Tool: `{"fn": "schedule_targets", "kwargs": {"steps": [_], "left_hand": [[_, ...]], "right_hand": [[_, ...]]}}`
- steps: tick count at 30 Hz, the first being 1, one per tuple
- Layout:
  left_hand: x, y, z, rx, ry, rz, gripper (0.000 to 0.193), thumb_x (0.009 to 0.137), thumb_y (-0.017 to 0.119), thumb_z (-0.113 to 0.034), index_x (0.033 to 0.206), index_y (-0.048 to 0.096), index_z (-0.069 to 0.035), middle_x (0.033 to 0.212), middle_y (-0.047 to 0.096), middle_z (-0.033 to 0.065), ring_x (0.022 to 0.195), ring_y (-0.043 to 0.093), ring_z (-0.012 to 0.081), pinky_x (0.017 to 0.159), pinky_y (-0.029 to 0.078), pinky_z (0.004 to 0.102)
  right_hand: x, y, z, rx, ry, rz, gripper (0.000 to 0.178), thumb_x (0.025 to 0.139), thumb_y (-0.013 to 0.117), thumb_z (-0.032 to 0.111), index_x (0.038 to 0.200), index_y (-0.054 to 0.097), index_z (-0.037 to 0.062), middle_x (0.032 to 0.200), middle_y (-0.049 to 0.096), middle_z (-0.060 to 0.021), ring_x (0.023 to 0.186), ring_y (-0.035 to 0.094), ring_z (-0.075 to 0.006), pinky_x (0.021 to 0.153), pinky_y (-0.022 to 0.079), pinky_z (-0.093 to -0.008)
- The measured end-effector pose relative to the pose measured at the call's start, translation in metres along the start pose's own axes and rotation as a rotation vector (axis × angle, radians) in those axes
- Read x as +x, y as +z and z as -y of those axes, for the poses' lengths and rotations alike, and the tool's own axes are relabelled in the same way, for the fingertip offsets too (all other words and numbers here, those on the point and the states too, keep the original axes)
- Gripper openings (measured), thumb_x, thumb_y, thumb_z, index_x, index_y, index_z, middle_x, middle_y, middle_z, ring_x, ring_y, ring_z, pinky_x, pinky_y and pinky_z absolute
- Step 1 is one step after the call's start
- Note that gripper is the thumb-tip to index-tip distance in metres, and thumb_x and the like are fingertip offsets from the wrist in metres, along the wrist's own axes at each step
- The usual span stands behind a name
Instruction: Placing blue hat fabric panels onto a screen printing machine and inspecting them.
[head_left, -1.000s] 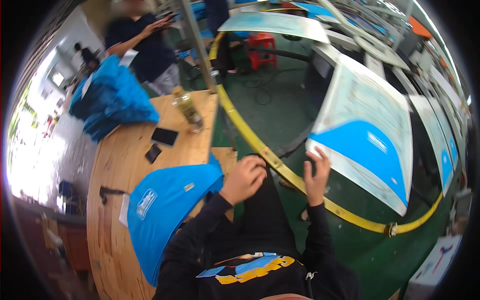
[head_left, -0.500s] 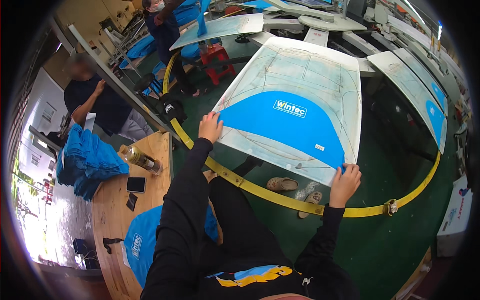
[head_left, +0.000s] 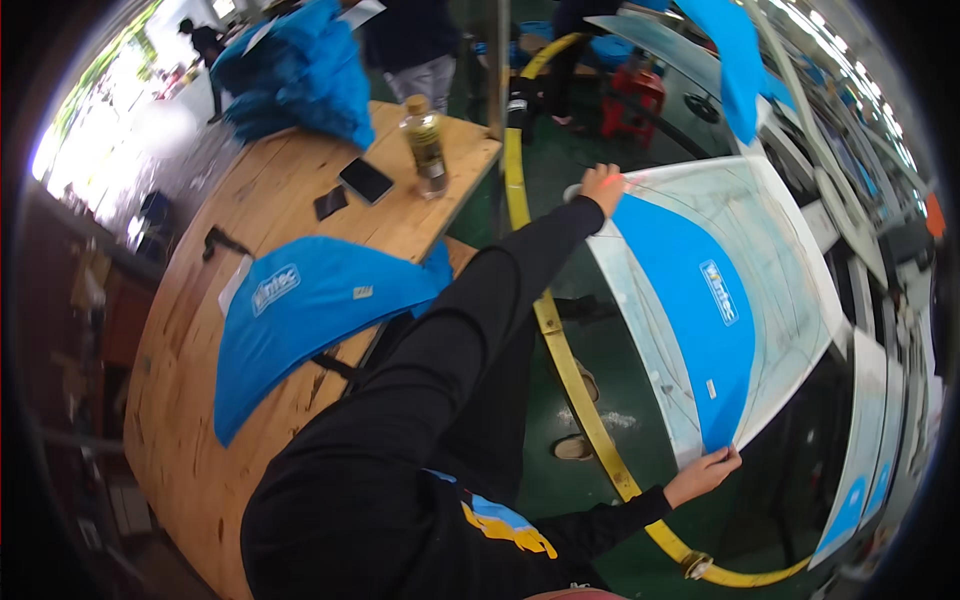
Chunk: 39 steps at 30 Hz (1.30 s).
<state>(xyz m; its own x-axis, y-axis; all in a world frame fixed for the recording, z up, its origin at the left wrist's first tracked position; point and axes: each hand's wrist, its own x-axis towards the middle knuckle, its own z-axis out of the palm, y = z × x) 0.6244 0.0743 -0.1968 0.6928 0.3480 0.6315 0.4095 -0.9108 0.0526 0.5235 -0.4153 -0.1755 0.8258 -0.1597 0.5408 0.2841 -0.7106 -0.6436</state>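
Observation:
A curved blue fabric piece (head_left: 690,310) with a white print lies on a pale, stained printing board (head_left: 790,260). My left hand (head_left: 603,188) is closed on the piece's far corner, at the board's edge. At its near corner, my right hand (head_left: 703,476) pinches the fabric between thumb and fingers. Another printed blue fabric piece (head_left: 310,290) rests on the wooden table (head_left: 190,350) to my left, partly hanging over the edge near my left sleeve.
On the table stand a bottle (head_left: 425,150) and a stack of blue fabric (head_left: 295,75), beside a phone (head_left: 366,181). A yellow curved rail (head_left: 575,385) runs between me and the board. More boards (head_left: 855,440) sit at right. Another blue piece (head_left: 735,65) hangs beyond; people stand farther off.
My view has swung left, so the table and its fabric piece show more fully. Both hands stay at the same two corners of the piece. A blue piece at the back now hangs lower in view.

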Motion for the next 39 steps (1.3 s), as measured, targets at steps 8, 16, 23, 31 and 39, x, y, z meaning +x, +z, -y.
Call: {"fn": "schedule_targets", "kwargs": {"steps": [8,16,23,31,39], "left_hand": [[-0.032,-0.037,-0.034,-0.933,0.049,0.435,0.02,0.087,0.05,-0.017,0.105,0.051,-0.007,0.075,0.062,0.0127,0.074,0.062,0.0301,0.067,0.046,0.0426],[-0.122,-0.222,-0.108,-1.759,0.149,0.506,0.016,0.086,0.055,-0.01,0.1,0.053,-0.004,0.091,0.059,0.0042,0.088,0.056,0.0111,0.079,0.046,0.0285],[-0.191,-0.32,-0.04,-1.962,-0.088,0.299,0.014,0.086,0.057,-0.005,0.1,0.055,-0.004,0.099,0.056,0.0017,0.094,0.054,0.0096,0.087,0.044,0.0256],[-0.318,-0.458,0.091,-1.395,-0.599,0.182,0.012,0.088,0.059,-0.008,0.099,0.057,-0.006,0.092,0.055,-0.0023,0.085,0.052,0.0048,0.076,0.043,0.0217],[-0.416,-0.564,0.201,-1.16,-0.898,-0.606,0.018,0.088,0.06,-0.013,0.105,0.056,-0.008,0.097,0.053,-0.0029,0.092,0.051,0.007,0.081,0.041,0.0235]], "right_hand": [[-0.012,0.035,0.08,0.48,-0.098,0.01,0.016,0.1,0.039,0.01,0.103,0.048,-0.0028,0.093,0.051,-0.0134,0.083,0.052,-0.0219,0.077,0.043,-0.0312],[-0.048,0.037,0.181,0.67,-0.1,0.108,0.013,0.099,0.04,0.01,0.102,0.046,-0.0013,0.093,0.049,-0.0103,0.082,0.05,-0.0187,0.073,0.043,-0.03],[-0.11,0.006,0.232,0.735,-0.264,0.157,0.019,0.101,0.042,0.018,0.104,0.048,0.0007,0.095,0.046,-0.0061,0.086,0.045,-0.0141,0.077,0.039,-0.0273],[-0.124,-0.009,0.294,1.338,0.246,0.749,0.021,0.1,0.045,0.022,0.109,0.049,0.0026,0.096,0.051,-0.0038,0.086,0.051,-0.0109,0.079,0.041,-0.0251],[-0.132,0.072,0.401,1.707,0.059,1.347,0.023,0.099,0.05,0.021,0.115,0.052,0.0053,0.103,0.059,-0.004,0.096,0.058,-0.0124,0.084,0.045,-0.0287]]}}
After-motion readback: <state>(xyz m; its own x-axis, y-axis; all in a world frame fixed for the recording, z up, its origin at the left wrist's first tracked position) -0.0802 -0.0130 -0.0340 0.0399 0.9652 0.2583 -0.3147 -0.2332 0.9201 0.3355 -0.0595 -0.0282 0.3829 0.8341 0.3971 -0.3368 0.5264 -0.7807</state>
